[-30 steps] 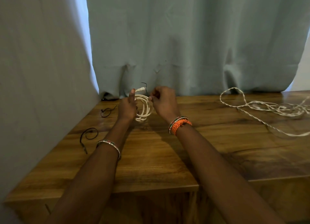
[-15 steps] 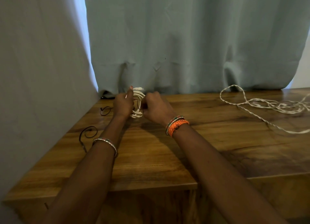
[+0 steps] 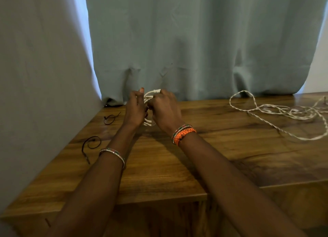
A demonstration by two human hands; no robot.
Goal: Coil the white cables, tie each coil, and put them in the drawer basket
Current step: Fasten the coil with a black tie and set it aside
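A small coil of white cable [image 3: 150, 94] is held upright just above the wooden tabletop [image 3: 159, 165], near the curtain. My left hand [image 3: 135, 108] grips its left side, thumb raised. My right hand [image 3: 165, 108] closes on the coil's right side, fingers curled round it; most of the coil is hidden between the hands. A thin dark tie seen earlier at the coil is now out of sight. A second white cable [image 3: 276, 112], twisted and loose, sprawls over the right part of the table.
Two black ties lie on the left of the table, one [image 3: 111, 118] near the back, one [image 3: 90, 144] closer to me. A grey-green curtain [image 3: 195, 41] hangs right behind the table. The table's front edge [image 3: 159, 199] is below my forearms.
The hands have come together around the coil and lifted slightly toward the curtain. The coil's loose end and the dark tie that stuck up a second ago are no longer visible.
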